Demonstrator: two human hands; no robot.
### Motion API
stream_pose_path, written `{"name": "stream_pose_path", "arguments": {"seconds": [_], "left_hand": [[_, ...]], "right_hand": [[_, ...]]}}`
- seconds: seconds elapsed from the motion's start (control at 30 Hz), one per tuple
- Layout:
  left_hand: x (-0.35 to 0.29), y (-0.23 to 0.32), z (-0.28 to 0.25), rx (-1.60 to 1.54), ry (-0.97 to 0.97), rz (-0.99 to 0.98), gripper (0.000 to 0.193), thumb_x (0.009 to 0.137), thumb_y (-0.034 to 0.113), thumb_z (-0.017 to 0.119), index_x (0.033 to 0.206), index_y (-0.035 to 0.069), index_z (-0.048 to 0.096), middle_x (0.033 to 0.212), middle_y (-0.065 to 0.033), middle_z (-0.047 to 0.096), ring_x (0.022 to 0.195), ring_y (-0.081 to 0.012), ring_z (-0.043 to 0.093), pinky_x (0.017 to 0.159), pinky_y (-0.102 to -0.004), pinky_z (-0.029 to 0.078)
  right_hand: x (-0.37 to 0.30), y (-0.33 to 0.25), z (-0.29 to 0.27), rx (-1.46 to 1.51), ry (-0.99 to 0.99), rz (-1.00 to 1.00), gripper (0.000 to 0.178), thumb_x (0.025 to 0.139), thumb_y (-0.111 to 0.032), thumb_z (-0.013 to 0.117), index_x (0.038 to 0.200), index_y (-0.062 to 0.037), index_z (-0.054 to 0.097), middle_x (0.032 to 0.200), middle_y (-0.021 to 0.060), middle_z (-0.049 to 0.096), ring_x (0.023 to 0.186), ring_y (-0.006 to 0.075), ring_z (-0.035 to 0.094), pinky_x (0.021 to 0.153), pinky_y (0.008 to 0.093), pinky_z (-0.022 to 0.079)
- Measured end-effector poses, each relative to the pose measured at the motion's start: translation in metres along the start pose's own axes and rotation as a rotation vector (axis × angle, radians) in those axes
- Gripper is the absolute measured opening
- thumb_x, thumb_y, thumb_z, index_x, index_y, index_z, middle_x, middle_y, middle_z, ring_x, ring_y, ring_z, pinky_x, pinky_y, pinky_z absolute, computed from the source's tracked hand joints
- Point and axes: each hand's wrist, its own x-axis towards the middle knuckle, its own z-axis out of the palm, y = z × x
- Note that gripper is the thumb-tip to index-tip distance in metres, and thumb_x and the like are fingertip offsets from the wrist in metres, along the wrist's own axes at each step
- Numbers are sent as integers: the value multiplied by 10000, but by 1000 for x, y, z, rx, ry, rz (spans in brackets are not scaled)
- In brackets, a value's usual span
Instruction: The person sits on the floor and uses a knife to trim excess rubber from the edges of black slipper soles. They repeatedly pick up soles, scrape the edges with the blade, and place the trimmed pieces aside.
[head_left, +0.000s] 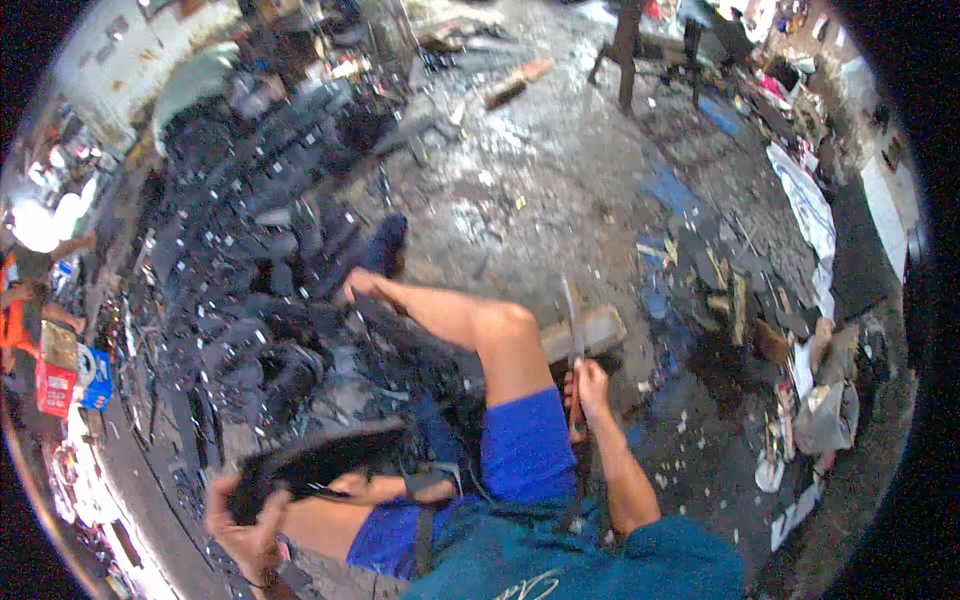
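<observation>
My left hand (245,530), at the lower left, has its fingers wrapped round the end of a black curved piece (325,462). That piece looks thick and slightly bent, and lies above my bent left leg; I cannot make out its exact kind. In my right hand (590,390), beside my right thigh, is a knife (574,320) held by its handle. Its long, thin blade points up and away from me. The two hands are well apart, and the knife does not touch the black piece.
A heap of black pieces (270,250) covers the left floor. A pale rectangular block (590,337) lies beyond the right hand. Red (55,375) and blue (95,380) boxes stand at left, near another person's orange garment (15,315). Scraps and white sheeting (805,205) line the right.
</observation>
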Motion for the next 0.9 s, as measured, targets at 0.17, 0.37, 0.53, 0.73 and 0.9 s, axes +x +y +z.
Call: {"name": "stream_pose_path", "arguments": {"seconds": [0.17, 0.37, 0.53, 0.73, 0.9], "left_hand": [[-7, 7, 6, -126, -291, -124, 496, 606, 46, 877, 1023, -17, 616, 899, -112, 694, 793, -162, 662, 717, -283, 535], [0, 23, 9, -237, -393, -192, 538, 615, 26, 872, 1076, -22, 599, 891, -123, 697, 794, -163, 669, 709, -280, 536], [-13, -16, 40, -211, -245, -238, 491, 692, 153, 840, 1079, -27, 596, 895, -75, 695, 750, -158, 661, 675, -302, 555], [-47, -62, 93, -1057, -62, -688, 209, 890, 211, 648, 983, 24, 649, 899, -75, 694, 763, -197, 678, 716, -343, 563], [-62, -68, 106, -1158, 13, -880, 333, 949, 357, 565, 991, 42, 665, 932, -69, 701, 821, -215, 680, 771, -365, 554]], "right_hand": [[9, 42, 20, -283, 42, -381, 365, 908, -315, 650, 761, 15, 603, 621, 28, 556, 599, 87, 477, 541, 294, 417], [-41, 95, -152, -284, 289, -239, 283, 938, -238, 585, 1040, 22, 635, 704, 72, 613, 656, 200, 610, 636, 376, 505], [-4, 3, -70, -916, 381, -698, 367, 928, -141, 539, 1269, -5, 561, 1047, 181, 485, 957, 334, 526, 833, 416, 454], [-6, 28, -41, -806, 270, -508, 438, 878, -78, 601, 1309, -49, 529, 1028, 164, 472, 876, 319, 530, 765, 396, 465], [-106, 30, -35, -842, -96, -751, 464, 857, -28, 621, 1312, -72, 541, 1004, 173, 484, 829, 323, 549, 719, 396, 480]]}}
